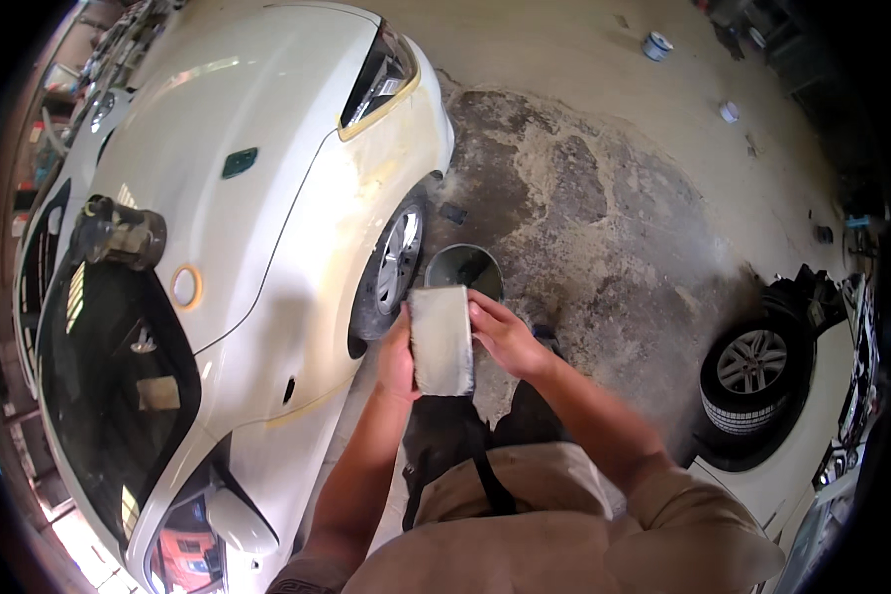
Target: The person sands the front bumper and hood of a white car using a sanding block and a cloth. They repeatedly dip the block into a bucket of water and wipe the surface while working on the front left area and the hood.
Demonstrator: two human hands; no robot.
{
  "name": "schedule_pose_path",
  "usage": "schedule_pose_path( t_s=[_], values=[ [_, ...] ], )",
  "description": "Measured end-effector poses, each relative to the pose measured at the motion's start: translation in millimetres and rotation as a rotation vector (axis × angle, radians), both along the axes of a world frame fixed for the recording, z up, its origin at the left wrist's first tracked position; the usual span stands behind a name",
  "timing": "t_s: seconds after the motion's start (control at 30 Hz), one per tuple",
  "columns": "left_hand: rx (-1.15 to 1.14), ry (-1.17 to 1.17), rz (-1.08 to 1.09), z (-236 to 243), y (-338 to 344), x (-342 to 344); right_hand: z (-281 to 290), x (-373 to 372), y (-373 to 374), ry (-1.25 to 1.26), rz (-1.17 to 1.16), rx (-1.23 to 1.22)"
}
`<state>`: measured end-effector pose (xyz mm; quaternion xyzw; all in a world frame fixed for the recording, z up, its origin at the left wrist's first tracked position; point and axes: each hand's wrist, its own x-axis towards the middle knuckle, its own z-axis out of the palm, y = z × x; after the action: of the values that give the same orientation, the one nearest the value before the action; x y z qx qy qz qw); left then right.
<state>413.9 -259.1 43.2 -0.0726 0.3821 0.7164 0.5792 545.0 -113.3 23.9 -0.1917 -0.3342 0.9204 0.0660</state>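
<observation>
Holding: the left grip (396, 356) is pressing on the left edge of the block (443, 342), and the right grip (505, 339) is pinching its upper right side; the place of each hidden finger I cannot tell.
Block: it is lying between the two grips, in front of the person's body, showing one broad pale face, rough and a little dark at the near edge. It is not touching the car (302, 213).
Bucket (462, 249): it is standing on the floor (614, 238) just beyond the block, near the wheel (399, 259); the block is partly covering it in the view.
Fender (312, 287): it is showing yellowish patches around the lamp (378, 84) and the wheel arch.
Done on fender: some surface work is seeming made, judging from these patches.
Left on fender: the colour is looking uneven, so an even finish is probably missing; how much is remaining, I cannot tell.
Hood: a green piece (240, 162) and a round disc (186, 287) are lying there.
</observation>
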Motion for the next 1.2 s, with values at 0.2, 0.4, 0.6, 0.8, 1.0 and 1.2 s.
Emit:
schedule_pose_path(
  t_s=[0.2,0.4,0.6,0.8,1.0,1.2],
  values=[
    [-0.310,-0.096,-0.373,-81.0,-33.9,5.3,-55.1,25.6,-33.9,-0.251,-0.145,-0.196],
    [-0.462,0.082,-0.823,-204.9,-41.3,4.2,-157.6,58.3,-66.4,-0.579,-0.221,-0.060],
    [-0.528,0.798,-1.097,-365.7,6.9,19.0,-262.3,112.7,-28.3,-0.638,-0.270,-0.004],
    [-0.917,1.160,-1.037,-520.7,21.3,11.3,-328.9,155.9,14.4,-0.577,-0.388,-0.075],
    [-1.388,1.502,-1.203,-590.9,68.7,33.9,-360.6,202.8,38.6,-0.727,-0.374,0.005],
    [-1.142,1.069,-1.805,-661.8,34.2,-44.2,-372.9,199.1,32.7,-0.677,-0.297,0.057]
  ],
)
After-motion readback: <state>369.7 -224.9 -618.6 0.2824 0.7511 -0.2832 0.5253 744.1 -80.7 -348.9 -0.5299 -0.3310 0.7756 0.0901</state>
